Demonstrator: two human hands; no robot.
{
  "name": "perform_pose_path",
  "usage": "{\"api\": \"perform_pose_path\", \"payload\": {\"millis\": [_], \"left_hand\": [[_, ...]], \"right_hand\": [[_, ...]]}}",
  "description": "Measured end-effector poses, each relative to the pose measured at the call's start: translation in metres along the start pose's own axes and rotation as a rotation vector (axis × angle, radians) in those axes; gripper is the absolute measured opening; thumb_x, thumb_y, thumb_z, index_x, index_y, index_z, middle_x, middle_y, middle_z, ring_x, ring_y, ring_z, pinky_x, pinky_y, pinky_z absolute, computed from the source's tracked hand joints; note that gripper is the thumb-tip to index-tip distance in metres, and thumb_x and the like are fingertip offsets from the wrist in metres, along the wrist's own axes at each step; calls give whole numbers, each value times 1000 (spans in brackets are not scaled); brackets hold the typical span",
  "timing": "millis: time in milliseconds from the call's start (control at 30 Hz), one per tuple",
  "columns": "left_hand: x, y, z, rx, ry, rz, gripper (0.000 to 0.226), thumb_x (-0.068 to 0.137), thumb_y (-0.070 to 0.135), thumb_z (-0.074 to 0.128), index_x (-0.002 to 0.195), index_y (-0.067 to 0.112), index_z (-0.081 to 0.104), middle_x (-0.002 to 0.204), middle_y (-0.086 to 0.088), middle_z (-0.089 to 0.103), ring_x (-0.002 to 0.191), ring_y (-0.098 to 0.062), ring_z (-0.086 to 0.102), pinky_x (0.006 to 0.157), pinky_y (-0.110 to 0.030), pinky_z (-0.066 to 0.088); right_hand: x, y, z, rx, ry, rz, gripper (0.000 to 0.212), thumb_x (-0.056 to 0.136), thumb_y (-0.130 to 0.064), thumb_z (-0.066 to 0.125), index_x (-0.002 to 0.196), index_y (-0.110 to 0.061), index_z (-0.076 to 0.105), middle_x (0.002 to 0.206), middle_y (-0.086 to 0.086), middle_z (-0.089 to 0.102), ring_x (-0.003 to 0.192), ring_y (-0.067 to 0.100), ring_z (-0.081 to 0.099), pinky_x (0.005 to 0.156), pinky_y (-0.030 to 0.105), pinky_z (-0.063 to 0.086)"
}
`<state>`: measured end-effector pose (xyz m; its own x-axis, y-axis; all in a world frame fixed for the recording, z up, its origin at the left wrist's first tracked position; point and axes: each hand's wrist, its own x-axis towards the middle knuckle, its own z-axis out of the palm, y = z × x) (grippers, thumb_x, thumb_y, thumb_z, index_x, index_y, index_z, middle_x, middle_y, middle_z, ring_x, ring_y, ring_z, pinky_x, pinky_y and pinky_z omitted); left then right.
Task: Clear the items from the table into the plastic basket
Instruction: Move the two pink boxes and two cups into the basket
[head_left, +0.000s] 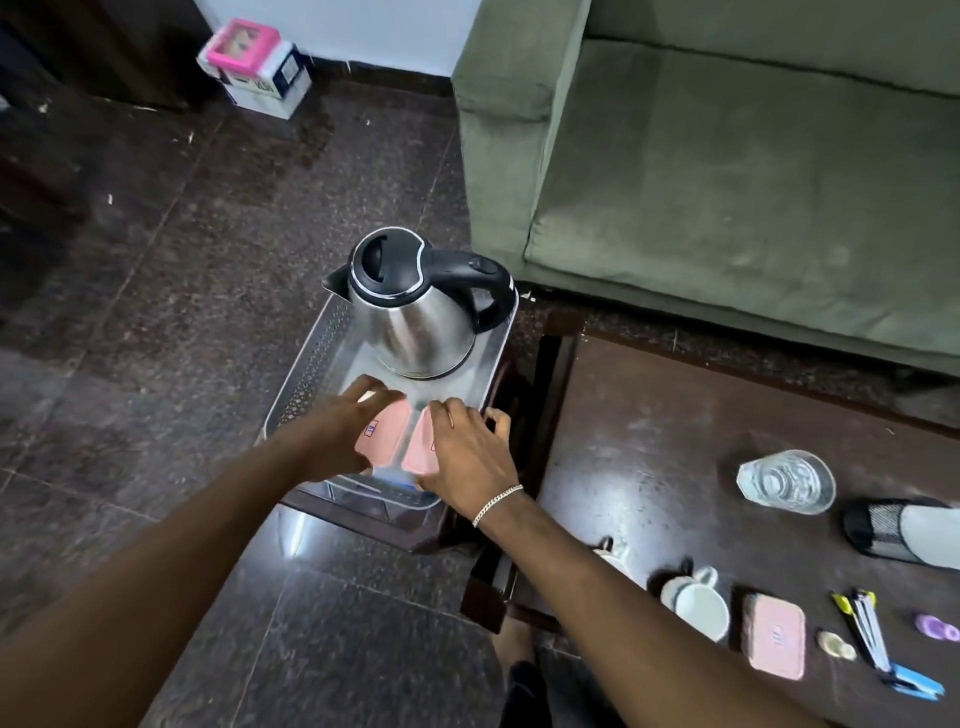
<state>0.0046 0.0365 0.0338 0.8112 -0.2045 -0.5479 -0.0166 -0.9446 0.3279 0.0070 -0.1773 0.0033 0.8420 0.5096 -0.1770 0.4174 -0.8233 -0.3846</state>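
Note:
A clear plastic basket (304, 371) sits on a low stool left of the dark table (649, 441). A steel kettle (415, 317) stands in its far half. Two pink lidded boxes lie side by side in the near half. My left hand (337, 431) rests over the left pink box (387, 434), fingers spread. My right hand (467, 452) lies on the right pink box (418, 449). Whether either hand grips its box is unclear. On the table remain a third pink box (774, 636), a glass (787, 480), white cups (698, 603) and pens (865, 623).
A green sofa (727, 182) stands behind the table. A black mesh holder (883, 527) lies at the table's right edge, with a purple item (935, 626) and a blue clip (917, 683) near the pens. A pink-topped carton (254, 67) sits on the dark tiled floor.

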Motion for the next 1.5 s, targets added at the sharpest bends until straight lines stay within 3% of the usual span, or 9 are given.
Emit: {"api": "perform_pose_path", "payload": {"millis": [100, 233, 467, 667, 767, 867, 1067, 1267, 1500], "left_hand": [[8, -5, 8, 60, -32, 22, 108, 63, 5, 90, 155, 22, 37, 144, -4, 37, 111, -34, 65, 90, -42, 54], [9, -13, 17, 19, -40, -4, 109, 58, 2, 93, 152, 22, 40, 140, -5, 39, 109, -34, 65, 86, -37, 53], [10, -14, 19, -4, -5, -22, 109, 52, 3, 96, 147, 24, 46, 127, -11, 45, 101, -37, 67, 86, -34, 52], [-15, 8, 16, 136, 179, -102, 123, 61, 20, 98, 161, 29, 26, 155, -15, 29, 131, -45, 41, 110, -56, 42], [-30, 35, 20, 127, 380, -11, 110, 62, 18, 98, 153, 23, 36, 144, -12, 38, 118, -38, 50, 102, -54, 49], [-38, 82, 35, 38, 454, 73, 97, 65, 19, 96, 147, 20, 43, 134, -6, 41, 107, -30, 53, 95, -48, 53], [-24, 181, 103, -107, 302, 134, 86, 78, 31, 87, 150, 18, 43, 137, -7, 42, 117, -34, 60, 103, -41, 51], [-6, 253, 184, -97, 55, 89, 90, 80, 35, 83, 155, 25, 35, 141, -1, 39, 115, -32, 63, 97, -43, 52], [10, 279, 227, -48, 20, 59, 96, 80, 42, 82, 157, 39, 25, 136, 1, 39, 112, -33, 63, 96, -44, 54]], "right_hand": [[3, -3, 9, -24, -36, 19, 90, 57, -50, 87, 130, -12, 51, 118, 5, 55, 106, 26, 58, 95, 48, 24], [4, -8, 16, -43, -48, 18, 80, 62, -43, 88, 126, -11, 52, 116, 6, 56, 105, 28, 58, 96, 51, 31], [2, -6, 19, -34, -76, 13, 93, 60, -41, 90, 137, -13, 45, 129, 5, 50, 116, 28, 52, 101, 51, 29], [-18, -2, -11, 27, 10, -66, 105, 65, -51, 86, 150, -18, 35, 154, 4, 35, 140, 26, 34, 105, 55, 28], [-49, 17, -28, 58, 150, -70, 90, 71, -49, 81, 146, -20, 41, 153, 2, 40, 135, 22, 40, 97, 49, 35], [-88, 53, -42, 71, 198, 2, 77, 81, -50, 73, 147, -24, 41, 151, -1, 43, 130, 22, 44, 93, 46, 40], [-177, 144, -47, 79, 76, 220, 71, 89, -45, 69, 150, -21, 42, 148, 3, 43, 129, 28, 47, 101, 47, 43], [-255, 212, -26, 108, -54, 452, 72, 85, -45, 72, 147, -26, 42, 131, 9, 50, 113, 34, 55, 98, 43, 48], [-284, 237, 14, 159, -224, 493, 79, 83, -41, 76, 150, -35, 34, 143, 9, 41, 119, 37, 53, 97, 43, 50]]}}
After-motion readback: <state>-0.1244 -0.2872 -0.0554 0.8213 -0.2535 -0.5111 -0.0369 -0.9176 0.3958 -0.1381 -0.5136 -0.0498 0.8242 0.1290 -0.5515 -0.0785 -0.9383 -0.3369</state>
